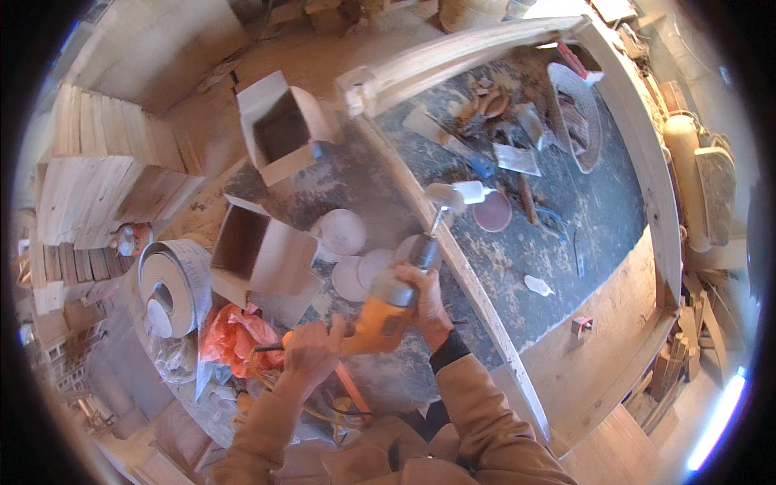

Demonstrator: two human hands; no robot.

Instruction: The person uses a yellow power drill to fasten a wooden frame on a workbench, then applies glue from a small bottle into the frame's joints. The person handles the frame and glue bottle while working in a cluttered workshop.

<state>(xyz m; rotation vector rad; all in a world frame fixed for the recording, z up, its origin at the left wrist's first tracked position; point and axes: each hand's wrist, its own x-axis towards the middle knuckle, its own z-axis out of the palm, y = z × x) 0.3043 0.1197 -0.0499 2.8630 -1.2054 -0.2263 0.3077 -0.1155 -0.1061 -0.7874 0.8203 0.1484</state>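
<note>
Both of my hands are closed on a yellow-orange power drill (380,323) with a grey front housing, held above the table. My left hand (314,349) wraps its rear handle, where a cord comes out. Farther forward, my right hand (427,301) grips the body just behind the chuck. From the chuck a thin shaft leads to a small round pad (444,196) beside the narrow wooden rail (493,331) of a frame lying on the table. Whether the pad touches the rail I cannot tell. Several pale round discs (343,233) lie left of the drill.
Two open cardboard boxes (279,263) stand at the left, near a large roll (170,283) and a crumpled orange bag (238,335). Inside the frame are a white bottle (472,191), a brown disc (492,212) and an oval basket (594,121). Stacked boards (89,194) rise at far left.
</note>
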